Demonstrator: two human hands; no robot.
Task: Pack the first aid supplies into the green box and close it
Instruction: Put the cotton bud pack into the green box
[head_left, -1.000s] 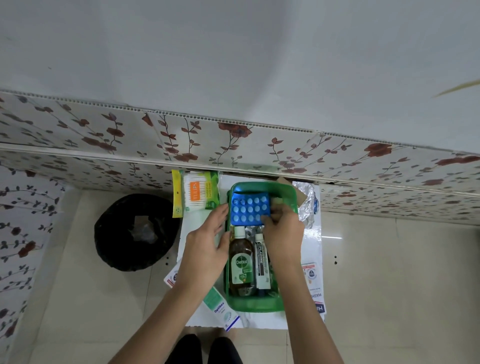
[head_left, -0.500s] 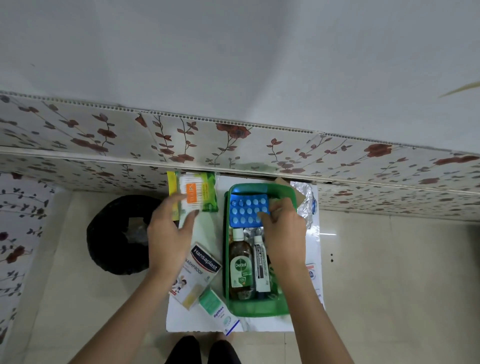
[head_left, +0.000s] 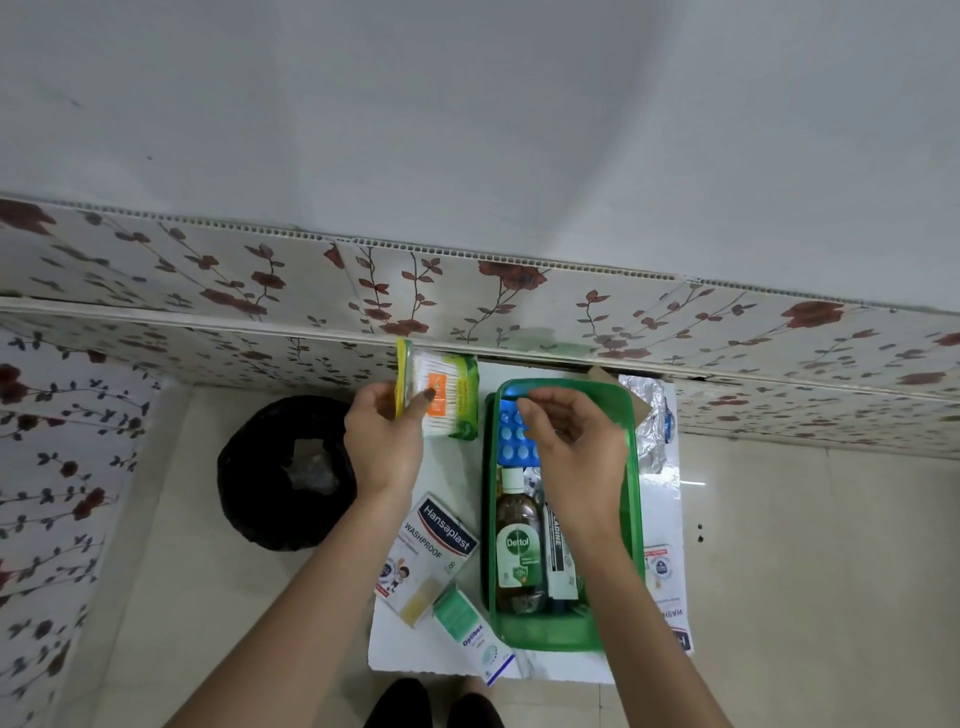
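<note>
Cotton-bud pack (head_left: 441, 397), long axis running up the frame, sits pinched in left hand (head_left: 384, 441) fingers, just left of the green box (head_left: 631, 499); right hand (head_left: 571, 441) hovers loosely curled, empty, over its blister pack (head_left: 511, 441).

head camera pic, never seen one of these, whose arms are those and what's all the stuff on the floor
There is no machine here: the camera sits on a person's head and looks down at their own two bare arms. The left hand grips a pack of cotton swabs, lifted near the wall. The right hand hovers with loosely curled fingers over the green box, holding nothing. Inside the box lie a blue blister pack, a brown Dettol bottle and a tube. Beside it, on a white sheet, wait a Hansaplast plaster box and a small Optibex box. The black round thing on the left is a bin.
</note>
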